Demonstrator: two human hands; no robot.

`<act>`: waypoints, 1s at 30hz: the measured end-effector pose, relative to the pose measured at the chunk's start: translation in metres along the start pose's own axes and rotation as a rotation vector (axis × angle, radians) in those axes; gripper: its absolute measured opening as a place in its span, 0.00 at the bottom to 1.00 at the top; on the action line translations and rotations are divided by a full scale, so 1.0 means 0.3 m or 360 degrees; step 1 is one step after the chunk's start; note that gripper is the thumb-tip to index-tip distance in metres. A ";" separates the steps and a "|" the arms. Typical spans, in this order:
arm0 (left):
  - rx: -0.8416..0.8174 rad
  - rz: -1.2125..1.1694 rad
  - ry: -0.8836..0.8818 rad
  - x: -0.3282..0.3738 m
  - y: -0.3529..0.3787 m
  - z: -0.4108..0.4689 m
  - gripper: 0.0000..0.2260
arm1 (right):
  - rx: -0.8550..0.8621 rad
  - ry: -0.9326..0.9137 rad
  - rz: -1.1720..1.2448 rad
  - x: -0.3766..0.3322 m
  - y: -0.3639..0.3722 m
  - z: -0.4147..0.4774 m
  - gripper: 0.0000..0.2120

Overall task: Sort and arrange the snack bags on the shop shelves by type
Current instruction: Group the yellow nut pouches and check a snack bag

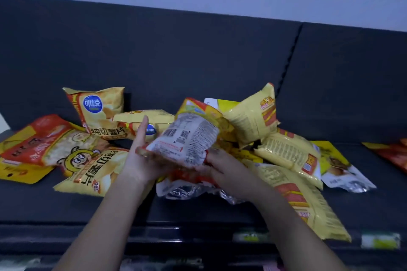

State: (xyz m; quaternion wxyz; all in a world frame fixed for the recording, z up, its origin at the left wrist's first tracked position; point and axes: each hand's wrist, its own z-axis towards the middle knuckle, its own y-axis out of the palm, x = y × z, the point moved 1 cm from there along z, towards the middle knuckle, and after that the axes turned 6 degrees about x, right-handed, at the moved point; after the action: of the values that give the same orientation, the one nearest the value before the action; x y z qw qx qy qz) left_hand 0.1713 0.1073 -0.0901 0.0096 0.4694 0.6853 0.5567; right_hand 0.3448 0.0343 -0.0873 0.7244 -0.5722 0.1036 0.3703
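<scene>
A heap of snack bags lies on the dark shelf (198, 207). Both hands hold a white-backed bag (187, 138) with a barcode and red edges, raised above the pile at the centre. My left hand (141, 156) supports its left end from below, palm up. My right hand (222, 167) grips its lower right corner. A yellow crisp bag with a blue logo (99, 112) leans upright at the back left. Another yellow crisp bag (92, 171) lies flat in front of it. Several yellow bags with red labels (290, 154) are piled at the right.
A red-and-clear bag (44, 141) lies at the far left over a yellow pack (19, 174). A red bag (394, 154) sits at the far right edge. The shelf's dark back panel (198, 55) rises behind. Price labels (381, 241) line the shelf's front rail.
</scene>
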 end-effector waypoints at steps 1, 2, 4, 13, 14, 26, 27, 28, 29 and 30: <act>0.0061 0.0077 -0.0024 -0.004 0.000 0.000 0.37 | -0.0047 0.0028 -0.0087 0.007 -0.013 -0.012 0.12; 0.0086 0.0147 -0.0031 -0.010 -0.001 -0.001 0.36 | -0.0065 0.0006 -0.0161 0.009 -0.025 -0.027 0.11; -0.0005 0.0317 0.0021 -0.029 -0.008 0.000 0.40 | 0.0008 -0.0123 -0.0263 -0.005 -0.050 -0.048 0.10; -0.0234 0.0423 0.0534 -0.087 0.075 0.048 0.28 | 0.0475 0.0228 -0.0816 0.053 -0.153 -0.206 0.11; -0.0206 0.0434 0.0564 -0.109 0.095 0.052 0.21 | 0.0560 0.0286 -0.0738 0.052 -0.167 -0.234 0.11; -0.0024 0.0435 0.0298 -0.393 0.462 0.117 0.08 | 0.1342 0.0611 -0.0446 0.124 -0.337 -0.550 0.17; -0.0022 0.0490 0.0259 -0.435 0.498 0.131 0.08 | 0.1365 0.0617 -0.0415 0.140 -0.362 -0.591 0.17; -0.0035 0.0523 0.0221 -0.482 0.538 0.143 0.12 | 0.1401 0.0627 -0.0390 0.156 -0.391 -0.635 0.17; -0.0050 0.0551 0.0196 -0.531 0.577 0.158 0.18 | 0.1455 0.0642 -0.0339 0.171 -0.423 -0.680 0.15; -0.0079 0.0566 0.0154 -0.585 0.621 0.167 0.21 | 0.1530 0.0672 -0.0224 0.187 -0.455 -0.722 0.13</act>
State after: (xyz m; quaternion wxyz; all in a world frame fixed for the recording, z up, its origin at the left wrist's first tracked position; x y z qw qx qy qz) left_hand 0.4142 0.0190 -0.0549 -0.1104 0.5555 0.5771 0.5884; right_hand 0.5331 -0.1482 -0.0868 0.8915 -0.2430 0.3666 0.1082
